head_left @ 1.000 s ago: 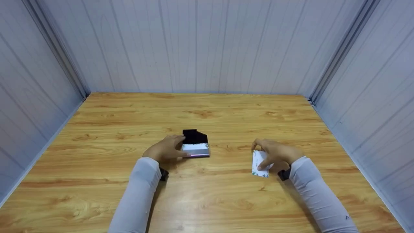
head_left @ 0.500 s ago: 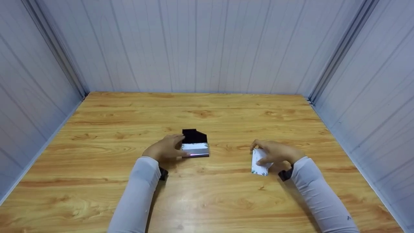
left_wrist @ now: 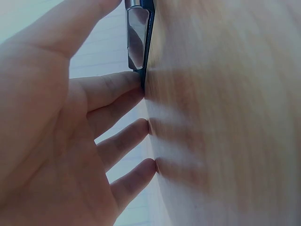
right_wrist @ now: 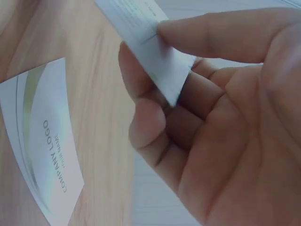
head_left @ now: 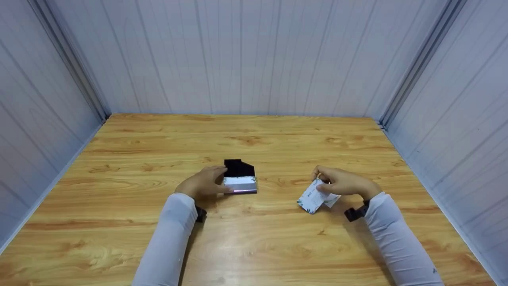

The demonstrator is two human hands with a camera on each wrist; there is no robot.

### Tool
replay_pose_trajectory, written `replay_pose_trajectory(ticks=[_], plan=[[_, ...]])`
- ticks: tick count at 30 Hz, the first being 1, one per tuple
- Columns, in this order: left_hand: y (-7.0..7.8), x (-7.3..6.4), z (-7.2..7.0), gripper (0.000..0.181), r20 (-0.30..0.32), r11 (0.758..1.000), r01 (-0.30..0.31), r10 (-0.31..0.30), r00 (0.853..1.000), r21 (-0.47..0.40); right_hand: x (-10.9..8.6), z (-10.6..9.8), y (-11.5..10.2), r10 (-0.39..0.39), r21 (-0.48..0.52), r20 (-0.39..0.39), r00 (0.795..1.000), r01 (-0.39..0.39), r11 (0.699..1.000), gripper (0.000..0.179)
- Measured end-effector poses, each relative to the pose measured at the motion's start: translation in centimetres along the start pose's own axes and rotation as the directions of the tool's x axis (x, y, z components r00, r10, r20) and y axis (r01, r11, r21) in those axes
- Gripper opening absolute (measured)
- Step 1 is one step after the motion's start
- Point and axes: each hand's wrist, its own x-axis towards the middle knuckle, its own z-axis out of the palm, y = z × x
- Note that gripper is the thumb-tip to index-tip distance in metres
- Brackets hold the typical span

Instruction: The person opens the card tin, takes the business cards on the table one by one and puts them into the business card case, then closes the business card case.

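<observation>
A business card case [head_left: 240,191] lies with its black lid [head_left: 240,169] folded back and a white card [head_left: 239,180] inside. My left hand [head_left: 202,182] rests at its left side, thumb on the metal front and index finger by the lid. In the left wrist view, the fingers are spread and mostly straight, the index fingertip at the edge of the case [left_wrist: 137,40]. My right hand [head_left: 344,182] pinches a leaf-patterned business card [head_left: 310,200] between thumb and fingers, tilted above the table. Below it lies another card [right_wrist: 44,146] printed "COMPANY LOGO".
The wood-grain table [head_left: 254,242] stretches around both hands. White panelled walls [head_left: 254,55] stand along its back and both sides. A small black device [head_left: 355,213] is strapped on the right wrist, and another [head_left: 201,214] on the left.
My right hand has lifted and turned the pinched card, uncovering more of the one beneath. The left hand and the card case have stayed in place.
</observation>
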Motion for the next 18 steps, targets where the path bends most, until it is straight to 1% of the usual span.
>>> replay_pose_trajectory(ticks=[4, 7, 9, 13, 18], plan=[[0.06, 0.0, -0.03, 0.093, -0.001, 1.0, 0.003, -0.003, 1.0, 0.004, 0.05, -0.06, 0.01, -0.049, -0.046, -0.027, 0.998, 0.047, 0.998, 0.026], [0.04, 0.05, -0.06, 0.093, -0.001, 1.0, -0.005, 0.005, 1.0, 0.014, 0.08, -0.01, -0.02, -0.066, -0.097, -0.047, 0.997, 0.061, 0.993, 0.037], [0.03, 0.06, -0.04, 0.093, -0.001, 1.0, -0.011, 0.011, 1.0, 0.018, 0.09, 0.05, -0.1, -0.071, -0.114, -0.054, 0.996, 0.064, 0.991, 0.04], [0.16, -0.07, -0.05, 0.093, -0.004, 1.0, -0.015, 0.015, 1.0, 0.028, 0.32, 0.12, -0.19, -0.112, -0.15, -0.075, 0.991, 0.099, 0.984, 0.039], [0.16, -0.09, -0.04, 0.092, -0.008, 0.999, -0.012, 0.012, 1.0, 0.032, 0.99, 0.4, -0.33, -0.154, -0.191, -0.158, 0.975, 0.123, 0.974, 0.032]])
